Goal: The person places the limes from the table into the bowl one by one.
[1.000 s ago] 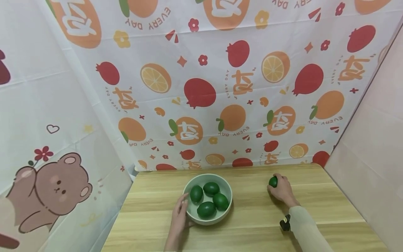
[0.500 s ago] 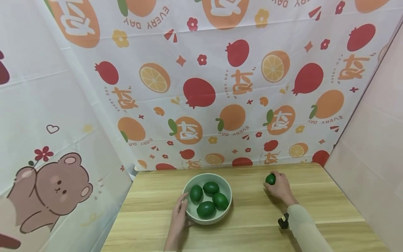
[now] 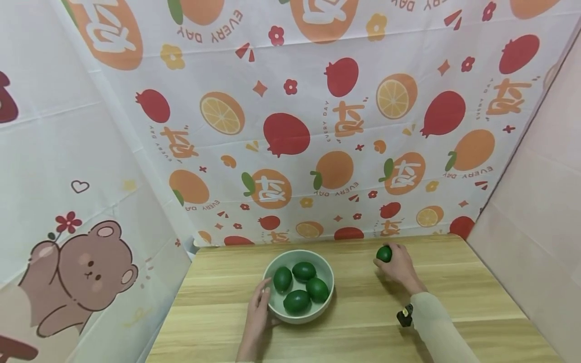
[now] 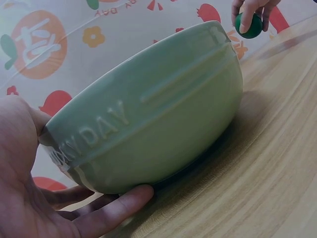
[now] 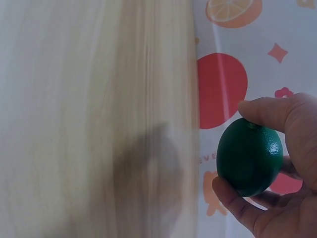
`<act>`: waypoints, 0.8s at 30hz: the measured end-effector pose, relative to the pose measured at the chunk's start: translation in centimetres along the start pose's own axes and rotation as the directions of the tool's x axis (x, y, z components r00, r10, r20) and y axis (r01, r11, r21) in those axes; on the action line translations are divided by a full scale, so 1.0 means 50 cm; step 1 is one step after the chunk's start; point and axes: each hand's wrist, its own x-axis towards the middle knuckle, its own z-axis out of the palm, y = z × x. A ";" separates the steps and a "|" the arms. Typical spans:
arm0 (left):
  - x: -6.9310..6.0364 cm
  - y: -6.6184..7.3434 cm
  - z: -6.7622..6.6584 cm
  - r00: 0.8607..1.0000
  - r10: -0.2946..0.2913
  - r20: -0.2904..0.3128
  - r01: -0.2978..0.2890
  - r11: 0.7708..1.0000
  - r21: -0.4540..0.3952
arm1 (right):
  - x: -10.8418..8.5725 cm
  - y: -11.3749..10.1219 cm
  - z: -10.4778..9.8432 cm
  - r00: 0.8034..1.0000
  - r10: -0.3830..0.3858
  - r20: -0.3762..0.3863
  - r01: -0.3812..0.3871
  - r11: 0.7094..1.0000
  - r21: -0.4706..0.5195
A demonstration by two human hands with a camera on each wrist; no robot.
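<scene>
A pale green bowl [image 3: 299, 319] stands on the table, with several dark green limes [image 3: 297, 302] inside it. My left hand [image 3: 257, 311] holds the bowl's left side; in the left wrist view its thumb lies at the rim and its fingers [image 4: 119, 210] reach under the curved wall. To the right of the bowl, my right hand [image 3: 400, 267] pinches one more lime [image 5: 250, 157] between thumb and fingers. The right wrist view shows this smooth oval lime held in the air, with the stem end near the thumb. Raised lettering marks the bowl's outer wall.
The wood-grain table [image 3: 354, 333] ends at a fruit-printed cloth [image 3: 290, 133] hanging behind it. A cloth with a bear print [image 3: 91, 267] hangs at the left, and a pale wall [image 3: 540, 217] closes the right side.
My right hand has carried the lime leftward and slightly toward the table's far edge, closer to the bowl. My left hand and the bowl have stayed in place.
</scene>
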 end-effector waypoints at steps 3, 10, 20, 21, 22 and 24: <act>0.002 0.000 0.000 1.000 -0.005 -0.008 0.005 1.000 -0.005 | 0.002 -0.012 -0.002 1.000 -0.018 -0.004 0.018 1.000 0.001; 0.003 0.001 0.000 1.000 -0.012 -0.006 0.012 1.000 -0.009 | 0.003 -0.034 -0.002 0.999 -0.037 -0.019 0.037 0.999 -0.010; 0.002 -0.001 -0.002 1.000 -0.001 0.002 0.001 1.000 -0.018 | 0.007 -0.067 0.000 0.995 -0.096 -0.031 0.095 0.995 -0.002; 0.001 -0.002 -0.002 1.000 0.003 0.003 -0.002 1.000 -0.016 | 0.007 -0.070 0.000 0.994 -0.104 -0.032 0.104 0.995 -0.004; 0.000 -0.003 -0.003 1.000 0.004 0.004 -0.004 1.000 -0.015 | 0.007 -0.073 0.001 0.993 -0.112 -0.035 0.112 0.994 -0.005; -0.001 -0.005 -0.003 1.000 0.008 0.005 -0.008 1.000 -0.017 | 0.006 -0.080 0.001 0.991 -0.127 -0.046 0.127 0.992 -0.003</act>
